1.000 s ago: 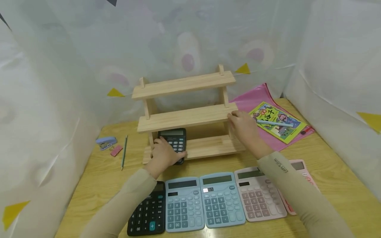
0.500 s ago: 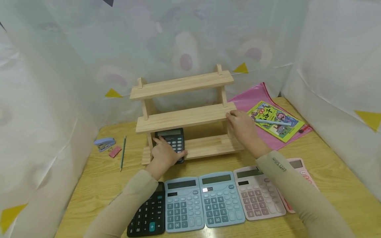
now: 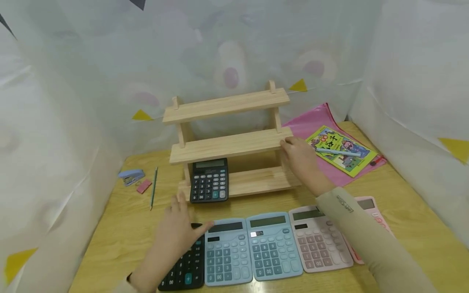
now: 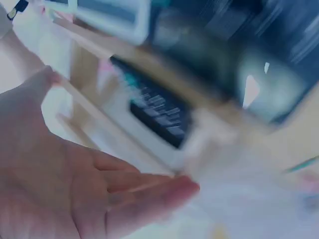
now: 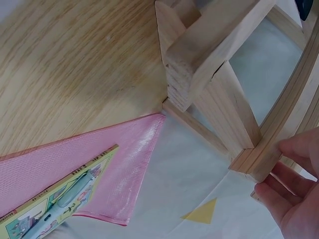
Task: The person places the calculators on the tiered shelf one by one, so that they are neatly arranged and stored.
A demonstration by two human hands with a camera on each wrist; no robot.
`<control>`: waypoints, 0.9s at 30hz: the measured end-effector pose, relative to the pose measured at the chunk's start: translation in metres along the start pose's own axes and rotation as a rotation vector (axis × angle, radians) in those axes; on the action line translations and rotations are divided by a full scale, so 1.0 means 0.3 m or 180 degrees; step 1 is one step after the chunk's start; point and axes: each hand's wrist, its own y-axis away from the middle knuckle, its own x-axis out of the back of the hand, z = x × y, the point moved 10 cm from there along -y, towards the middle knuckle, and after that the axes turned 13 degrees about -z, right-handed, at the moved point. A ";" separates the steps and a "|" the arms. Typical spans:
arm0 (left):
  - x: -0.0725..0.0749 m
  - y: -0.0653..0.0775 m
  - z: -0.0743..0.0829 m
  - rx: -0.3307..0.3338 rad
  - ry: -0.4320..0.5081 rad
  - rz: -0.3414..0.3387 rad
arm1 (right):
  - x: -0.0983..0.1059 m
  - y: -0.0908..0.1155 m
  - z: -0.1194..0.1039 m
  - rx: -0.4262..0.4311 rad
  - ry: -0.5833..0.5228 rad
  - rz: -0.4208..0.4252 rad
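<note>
A small black calculator (image 3: 209,184) leans at the left end of the wooden shelf's (image 3: 234,143) lowest board. My left hand (image 3: 176,228), fingers spread and holding nothing, is over a larger black calculator (image 3: 187,264) on the table, partly covering it. In the left wrist view the palm is visible against a blurred background. My right hand (image 3: 301,160) grips the right end of the middle board; the right wrist view shows thumb and fingers (image 5: 294,184) around that board's end.
Two blue calculators (image 3: 228,252), a pale pink calculator (image 3: 318,240) and a pink one (image 3: 370,215) continue the front row. At left lie a stapler (image 3: 130,176), pink clip (image 3: 143,186) and pencil (image 3: 154,189). A yellow booklet (image 3: 344,162) with a pen rests on a pink pouch (image 3: 329,173).
My left hand has let go of the small black calculator and moved back toward the front row. The calculator stays on the lowest board. My right hand keeps its hold on the shelf.
</note>
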 end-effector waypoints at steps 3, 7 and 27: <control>-0.135 0.083 -0.080 0.0231 0.0272 -0.0278 | 0.007 0.004 0.012 -0.0062 0.0024 -0.0025; -0.313 0.149 -0.129 0.0559 0.0527 -0.0675 | 0.021 0.000 0.015 -0.0061 0.0029 0.0008; -0.427 0.181 -0.172 0.0893 0.0618 -0.1032 | 0.009 0.000 -0.011 0.0072 -0.0059 0.0061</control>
